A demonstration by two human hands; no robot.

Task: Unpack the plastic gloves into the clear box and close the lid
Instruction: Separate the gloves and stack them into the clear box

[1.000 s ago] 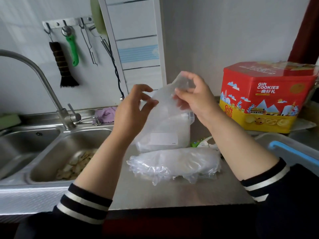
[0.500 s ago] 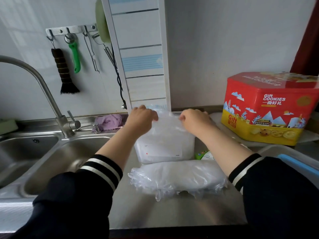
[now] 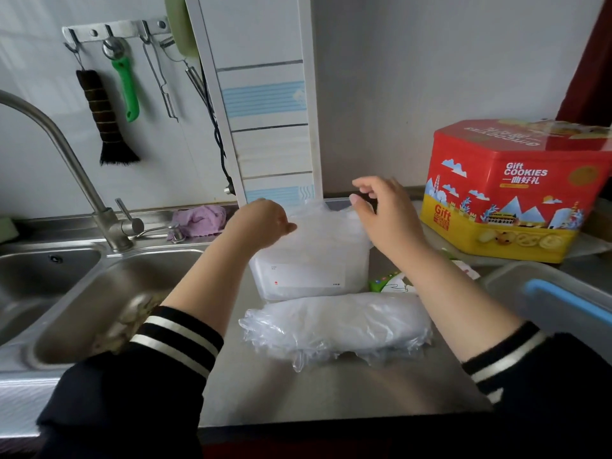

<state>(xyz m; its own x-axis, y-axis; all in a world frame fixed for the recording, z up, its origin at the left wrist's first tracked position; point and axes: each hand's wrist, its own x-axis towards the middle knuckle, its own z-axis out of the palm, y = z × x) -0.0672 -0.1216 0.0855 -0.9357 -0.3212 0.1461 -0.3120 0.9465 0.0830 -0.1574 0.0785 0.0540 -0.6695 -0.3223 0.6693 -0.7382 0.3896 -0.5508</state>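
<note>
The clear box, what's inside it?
White plastic gloves fill the clear box up to its top, where the left hand grips. The box's cloudy wall and white label hide the glove shapes.

the clear box [image 3: 311, 260] stands on the steel counter [image 3: 331, 392], packed with white plastic. the left hand [image 3: 261, 223] grips its left upper edge; the right hand [image 3: 384, 213] hovers over its right side, fingers loosely spread. a bundle of plastic gloves [image 3: 334, 326] lies just in front of the box. a red cookie tin [image 3: 516, 190] stands to the right, a sink [image 3: 99, 293] to the left.
</note>
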